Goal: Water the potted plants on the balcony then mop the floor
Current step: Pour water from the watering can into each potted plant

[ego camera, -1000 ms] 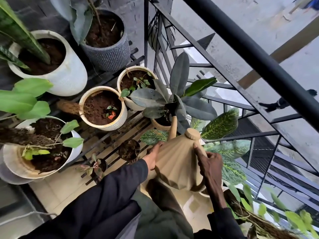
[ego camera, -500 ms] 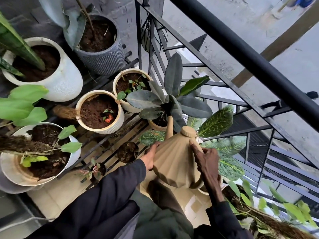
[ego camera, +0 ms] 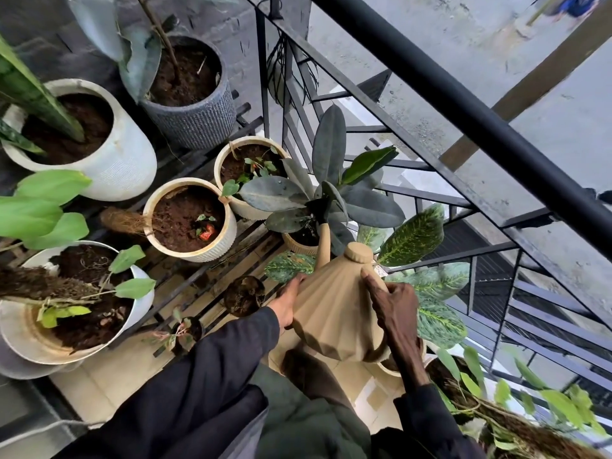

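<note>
A beige ribbed watering can [ego camera: 334,309] is tilted forward, its thin spout reaching into the dark-leaved rubber plant [ego camera: 328,197] and its small pot [ego camera: 299,245]. My right hand [ego camera: 392,304] grips the can's top and handle. My left hand [ego camera: 288,303] presses flat against the can's left side. Beside the rubber plant stand two cream pots [ego camera: 190,251] [ego camera: 241,207] of dark soil with small seedlings.
A black railing [ego camera: 463,114] runs diagonally on the right. A large white pot [ego camera: 126,167], a grey ribbed pot [ego camera: 198,122] and a white bowl pot [ego camera: 139,306] sit on a slatted black rack [ego camera: 185,283]. Speckled leaves [ego camera: 414,240] crowd the can's right.
The view has shifted slightly; the can with both hands on it stays tilted at the rubber plant, drifting a little lower and left.
</note>
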